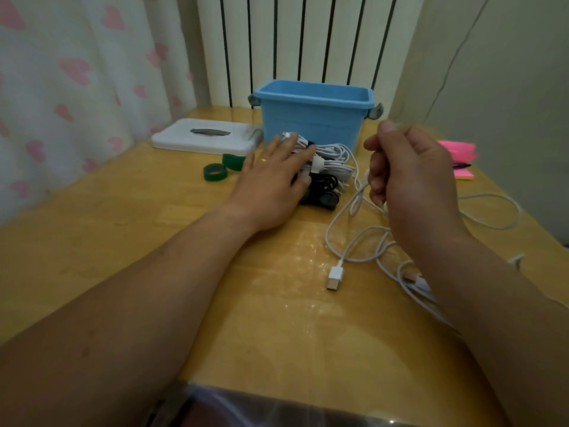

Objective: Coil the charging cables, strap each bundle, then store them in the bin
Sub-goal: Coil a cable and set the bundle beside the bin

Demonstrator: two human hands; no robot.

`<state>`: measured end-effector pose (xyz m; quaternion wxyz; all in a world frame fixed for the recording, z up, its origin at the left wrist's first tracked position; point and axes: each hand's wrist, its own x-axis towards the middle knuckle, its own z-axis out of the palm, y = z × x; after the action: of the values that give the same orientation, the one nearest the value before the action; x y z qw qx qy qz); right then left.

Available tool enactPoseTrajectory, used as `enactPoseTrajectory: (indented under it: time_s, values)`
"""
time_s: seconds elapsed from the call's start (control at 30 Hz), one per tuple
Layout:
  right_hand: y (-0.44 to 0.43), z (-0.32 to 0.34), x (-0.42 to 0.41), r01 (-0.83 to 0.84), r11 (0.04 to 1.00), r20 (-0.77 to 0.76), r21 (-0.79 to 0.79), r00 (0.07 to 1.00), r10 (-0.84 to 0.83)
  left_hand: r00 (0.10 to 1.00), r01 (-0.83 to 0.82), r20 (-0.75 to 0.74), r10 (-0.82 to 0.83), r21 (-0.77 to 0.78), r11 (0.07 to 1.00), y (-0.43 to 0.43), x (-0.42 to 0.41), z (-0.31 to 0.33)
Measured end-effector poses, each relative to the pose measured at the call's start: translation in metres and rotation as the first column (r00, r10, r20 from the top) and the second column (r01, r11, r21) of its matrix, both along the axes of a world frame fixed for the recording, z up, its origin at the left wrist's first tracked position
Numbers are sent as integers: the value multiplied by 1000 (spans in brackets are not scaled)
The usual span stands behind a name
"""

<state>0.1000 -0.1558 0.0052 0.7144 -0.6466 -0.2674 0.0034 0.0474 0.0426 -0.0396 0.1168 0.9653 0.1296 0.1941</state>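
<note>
Head view: coiling looks like the step in hand. Right hand (412, 174) has its fingers curled round the loose white cable (348, 238) over the table's (154, 241) right side. Left hand (277, 177) rests flat on the bundles (332, 164) before the bin (311, 118) at the far edge. Next up: even loops.

Head-worn view, facing forward and down (wide-angle), close over table (129, 241)
</note>
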Motion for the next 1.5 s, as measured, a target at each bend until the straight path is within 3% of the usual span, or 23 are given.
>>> enactPoseTrajectory:
  time_s: [0.07, 0.2, 0.33, 0.4, 0.57, 0.67, 0.77, 0.83, 0.93, 1.0, 1.1, 1.23, 1.37, 1.5]
  values:
    - [0, 0, 1, 12, 1000, 7, -14, 1000, -12, 998, -35, 55, 32, 51, 998, -1, 0, 0]
    - [-3, 1, 2, 39, 997, 71, -68, 997, -35, 999, -53, 9, 53, 39, 998, -3, 0, 1]
    - [-8, 6, 7, 85, 991, 193, -99, 979, -64, 937, 41, 348, -13, -73, 996, -13, -12, 15]
    - [-11, 11, 12, 114, 992, 206, -58, 973, -100, 913, 181, 398, -88, -204, 962, -26, -24, 22]
    - [-25, 25, 30, 125, 988, 56, 93, 990, -130, 943, 331, 133, -306, -254, 909, -62, -40, 19]
    - [-30, 26, 38, 106, 986, -8, 129, 994, -106, 943, 273, -164, -289, -114, 955, -74, -37, 20]
    - [-31, 27, 40, 84, 990, -25, 114, 996, -82, 930, 281, -232, -286, -55, 958, -73, -35, 16]
    - [-31, 27, 40, 78, 992, -24, 95, 997, -76, 942, 290, -134, -309, -139, 947, -71, -35, 14]
    - [-32, 27, 41, 117, 992, 11, 49, 993, -118, 965, 254, 168, -204, -380, 889, -66, -36, 21]
    - [-34, 26, 44, 159, 987, 40, -13, 987, -158, 933, 274, 345, -99, -507, 817, -59, -38, 30]
    - [-34, 22, 48, 149, 968, 118, -200, 985, -127, 867, 359, 499, -14, -603, 712, -53, -41, 37]
    - [-30, 19, 37, -78, 898, 102, -433, 986, 135, 846, 387, 532, 16, -636, 667, -53, -38, 32]
    - [-32, 21, 30, -329, 828, 15, -455, 926, 376, 806, 360, 576, 136, -660, 660, -49, -37, 34]
    - [-27, 15, 30, -229, 897, 57, -377, 961, 269, 851, 307, 489, 189, -758, 576, -48, -36, 35]
